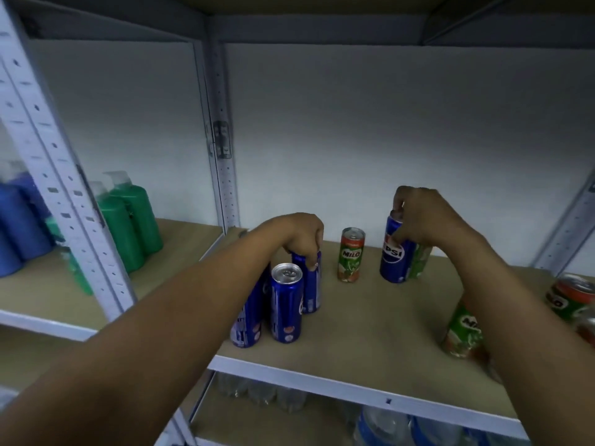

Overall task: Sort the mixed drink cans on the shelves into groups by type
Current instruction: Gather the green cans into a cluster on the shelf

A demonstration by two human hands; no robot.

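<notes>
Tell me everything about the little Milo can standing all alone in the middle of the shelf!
The small green and orange Milo metal can stands upright on the beige wooden shelf board, toward the back. Its silver top has a pull tab, apparently unopened. The label has an orange band on top, then green with the white word MILO and a picture lower down. Nothing touches it; it stands between the two hands, apart from the blue cans on either side.

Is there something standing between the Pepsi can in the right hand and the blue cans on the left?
Yes. One upright Milo can stands on the shelf between the Pepsi can held by the right hand and the blue cans.
</notes>
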